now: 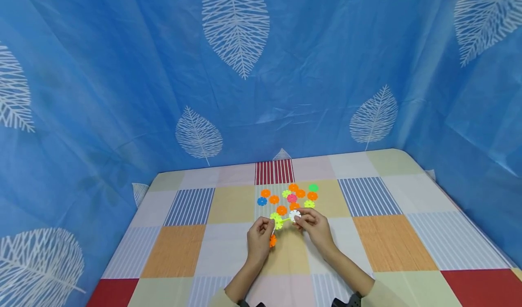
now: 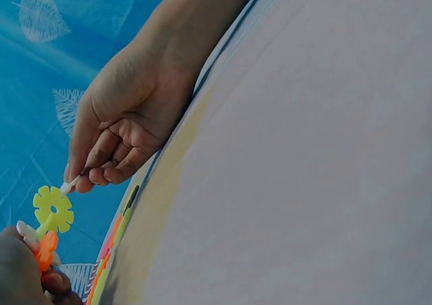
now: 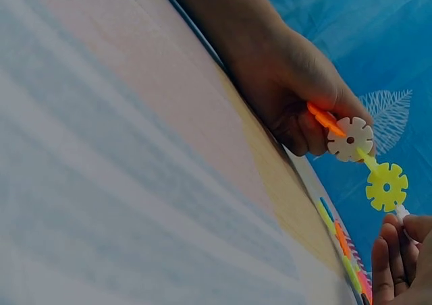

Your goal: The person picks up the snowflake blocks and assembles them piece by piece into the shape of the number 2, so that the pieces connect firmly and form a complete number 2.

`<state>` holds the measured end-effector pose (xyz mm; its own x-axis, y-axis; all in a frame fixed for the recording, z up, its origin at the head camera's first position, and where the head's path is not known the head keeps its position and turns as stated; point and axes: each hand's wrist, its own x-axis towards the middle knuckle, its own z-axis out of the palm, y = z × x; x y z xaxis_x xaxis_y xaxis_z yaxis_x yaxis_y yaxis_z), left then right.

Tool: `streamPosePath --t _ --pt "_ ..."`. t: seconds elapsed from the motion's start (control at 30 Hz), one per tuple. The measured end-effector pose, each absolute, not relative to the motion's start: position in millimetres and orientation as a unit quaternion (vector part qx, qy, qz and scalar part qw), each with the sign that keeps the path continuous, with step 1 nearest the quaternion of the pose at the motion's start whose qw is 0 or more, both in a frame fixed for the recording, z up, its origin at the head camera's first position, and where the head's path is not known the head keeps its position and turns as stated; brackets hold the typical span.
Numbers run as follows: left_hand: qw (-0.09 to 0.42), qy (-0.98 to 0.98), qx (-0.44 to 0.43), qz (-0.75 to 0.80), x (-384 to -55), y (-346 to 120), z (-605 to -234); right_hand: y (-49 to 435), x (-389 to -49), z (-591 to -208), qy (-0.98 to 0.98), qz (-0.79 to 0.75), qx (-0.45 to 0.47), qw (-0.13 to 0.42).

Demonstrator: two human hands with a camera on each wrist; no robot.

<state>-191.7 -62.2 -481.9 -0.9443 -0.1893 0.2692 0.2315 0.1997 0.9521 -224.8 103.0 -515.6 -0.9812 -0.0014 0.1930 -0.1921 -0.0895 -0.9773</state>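
Observation:
My left hand (image 1: 258,240) grips a white snowflake disc (image 3: 360,132), with an orange disc (image 3: 326,120) joined to it. Two yellow-green discs link on from there in a short chain; one yellow-green disc (image 3: 397,179) shows its face with notches and a centre hole, the other is seen nearly edge-on. At the chain's far end a second white disc (image 1: 295,214) is pinched between thumb and fingers of my right hand (image 1: 317,229). Both hands hold the chain up between them, over the cloth.
Loose discs lie flat behind the hands: several orange discs (image 1: 281,210), a blue disc (image 1: 262,201), a pink disc (image 1: 292,198), a green disc (image 1: 313,187) and some yellow-green ones. A patchwork cloth (image 1: 228,248) covers the table. Blue leaf-patterned curtains (image 1: 285,94) surround it.

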Motion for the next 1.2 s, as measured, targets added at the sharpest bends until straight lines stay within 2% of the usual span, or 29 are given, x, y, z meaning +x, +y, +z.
streamPosePath --t 0.73,1.2 --pt "0.149 -0.751 -0.01 -0.644 -192.8 -62.6 -483.1 103.7 -225.9 -516.5 -0.641 0.761 0.087 0.049" --pt "0.141 -0.755 -0.06 -0.637 -190.9 -63.5 -485.5 100.3 -222.8 -519.2 -0.63 0.769 0.102 0.046"
